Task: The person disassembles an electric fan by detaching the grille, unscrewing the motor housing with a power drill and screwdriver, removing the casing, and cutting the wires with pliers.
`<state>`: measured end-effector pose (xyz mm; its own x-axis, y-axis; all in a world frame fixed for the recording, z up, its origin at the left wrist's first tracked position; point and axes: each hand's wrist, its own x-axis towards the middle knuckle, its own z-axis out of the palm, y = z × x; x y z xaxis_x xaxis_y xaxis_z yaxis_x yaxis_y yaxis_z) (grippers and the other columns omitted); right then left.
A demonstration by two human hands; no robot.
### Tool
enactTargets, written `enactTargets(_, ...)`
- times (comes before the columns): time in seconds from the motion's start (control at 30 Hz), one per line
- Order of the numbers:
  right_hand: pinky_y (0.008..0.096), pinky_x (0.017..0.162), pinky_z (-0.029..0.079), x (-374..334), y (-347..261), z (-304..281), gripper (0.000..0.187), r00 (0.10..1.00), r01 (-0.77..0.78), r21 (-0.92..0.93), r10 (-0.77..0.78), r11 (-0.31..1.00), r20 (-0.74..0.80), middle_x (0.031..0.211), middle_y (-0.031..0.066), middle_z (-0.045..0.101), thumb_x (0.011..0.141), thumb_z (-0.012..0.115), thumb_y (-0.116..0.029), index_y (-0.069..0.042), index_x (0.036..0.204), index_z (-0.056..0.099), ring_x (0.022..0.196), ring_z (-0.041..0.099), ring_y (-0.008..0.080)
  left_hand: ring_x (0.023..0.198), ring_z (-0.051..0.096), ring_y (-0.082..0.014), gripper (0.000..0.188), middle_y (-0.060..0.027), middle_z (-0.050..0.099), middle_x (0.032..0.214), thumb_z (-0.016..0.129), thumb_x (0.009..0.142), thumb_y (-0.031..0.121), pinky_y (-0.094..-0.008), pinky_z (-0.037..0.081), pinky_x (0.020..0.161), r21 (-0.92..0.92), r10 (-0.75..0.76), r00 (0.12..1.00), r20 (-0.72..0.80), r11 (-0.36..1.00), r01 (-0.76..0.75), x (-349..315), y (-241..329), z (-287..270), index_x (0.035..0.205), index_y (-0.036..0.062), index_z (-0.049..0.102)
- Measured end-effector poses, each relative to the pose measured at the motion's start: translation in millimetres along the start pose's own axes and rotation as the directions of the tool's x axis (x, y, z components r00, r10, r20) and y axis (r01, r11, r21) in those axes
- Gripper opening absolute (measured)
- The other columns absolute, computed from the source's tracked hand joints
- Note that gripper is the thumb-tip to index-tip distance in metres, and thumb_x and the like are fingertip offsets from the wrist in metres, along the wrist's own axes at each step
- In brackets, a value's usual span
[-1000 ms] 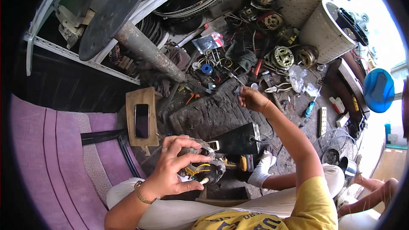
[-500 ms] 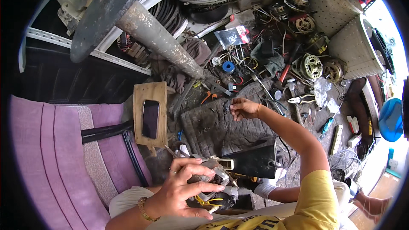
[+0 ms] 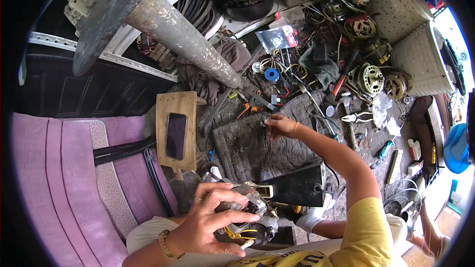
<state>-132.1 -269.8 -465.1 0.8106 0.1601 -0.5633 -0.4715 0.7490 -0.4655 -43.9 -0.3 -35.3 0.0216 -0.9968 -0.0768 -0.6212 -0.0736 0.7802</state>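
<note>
Over my lap, my left hand [image 3: 210,217] wraps its spread fingers round a small electric motor [image 3: 267,230] with a grey metal body and yellow wires. My palm and fingers cover part of it. My right hand [image 3: 282,126] reaches out over a dark quilted cloth [image 3: 240,151] on the floor. Its fingertips are pinched on a small dark piece [image 3: 263,121], too small to name. Between my hands and near my legs stands a black box [image 3: 297,188] with a dark cable.
A phone [image 3: 176,136] lies on a wooden stool [image 3: 189,104] at the left, beside a purple seat [image 3: 69,178]. Pliers [image 3: 357,117], a hammer [image 3: 341,81] and a teal screwdriver [image 3: 382,151] lie at the right. Several motors, including a pale one [image 3: 370,80], sit farther back. A scuffed post [image 3: 183,39] slants in.
The view has turned slightly, so the tools at the right appear farther right. My right hand has shifted a little left over the cloth. My left hand keeps its grip on the motor.
</note>
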Motion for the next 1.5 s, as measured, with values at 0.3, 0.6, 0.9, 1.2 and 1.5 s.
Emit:
enactTargets(0.3, 0.0370, 0.050, 0.060, 3.0, 0.6, 11.5, 0.030, 0.952, -0.105, -0.675, -0.123, 0.731, -0.281, 0.094, 0.0099, 0.076, 0.104, 0.072, -0.034, -0.007, 0.116, 0.072, 0.064, 0.074, 0.0255, 0.127, 0.050, -0.0358, 0.073, -0.0096, 0.062, 0.129, 0.081, 0.077, 0.076, -0.0534, 0.037, 0.116, 0.023, 0.039, 0.999, 0.008, 0.999, -0.039, -5.6, -0.2, -1.3, 0.119, 0.0163, 0.083)
enactTargets(0.6, 0.0333, 0.072, 0.061, -161.1, -55.8, 4.2, 0.035, 0.921, 0.023, -0.452, -0.195, 0.892, -0.338, 0.102, 0.0032, 0.072, 0.099, 0.077, -0.033, -0.005, 0.120, 0.071, 0.093, 0.069, 0.0136, 0.129, 0.053, -0.0365, 0.077, -0.0152, 0.059, 0.134, 0.064, 0.090, 0.081, -0.0522, 0.040, 0.113, 0.035, 0.013, 0.999, -0.052, 0.999, -0.012, -3.3, -2.3, -7.3, 0.127, 0.0141, 0.075)
enactTargets(0.9, 0.0437, 0.061, 0.057, -688.0, 99.1, -197.0, 0.032, 0.387, -0.887, -0.436, -0.272, 0.153, -0.881, 0.089, 0.0164, 0.077, 0.088, 0.082, -0.023, -0.001, 0.110, 0.075, 0.067, 0.071, 0.0252, 0.143, 0.047, -0.0408, 0.085, -0.0157, 0.053, 0.148, 0.092, 0.075, 0.057, -0.0526, 0.039, 0.119, 0.034, 0.193, 0.978, -0.081, 0.981, -0.191, -15.4, -3.4, 0.4, 0.143, 0.0133, 0.064)
enactTargets(1.2, 0.0460, 0.071, 0.057, -654.3, 257.1, -142.3, 0.035, 0.209, -0.879, -0.238, -0.114, 0.414, -0.971, 0.095, 0.0199, 0.076, 0.087, 0.082, -0.022, -0.001, 0.115, 0.074, 0.078, 0.071, 0.0303, 0.137, 0.055, -0.0335, 0.080, -0.0134, 0.057, 0.140, 0.094, 0.079, 0.025, -0.0428, 0.043, 0.117, 0.006, -0.014, 0.980, -0.197, 1.000, 0.015, -9.0, 9.2, 13.7, 0.149, 0.0098, 0.058)
enactTargets(1.5, 0.0484, 0.080, 0.057, -643.6, 259.3, -128.2, 0.039, 0.200, -0.857, -0.261, -0.179, 0.444, -0.963, 0.102, 0.0234, 0.075, 0.087, 0.083, -0.021, -0.001, 0.119, 0.073, 0.089, 0.071, 0.0353, 0.138, 0.053, -0.0300, 0.078, -0.0135, 0.055, 0.142, 0.090, 0.086, 0.026, -0.0395, 0.040, 0.119, -0.019, -0.062, 0.973, -0.221, 0.998, 0.059, -0.2, 1.2, 13.8, 0.152, 0.0071, 0.054)
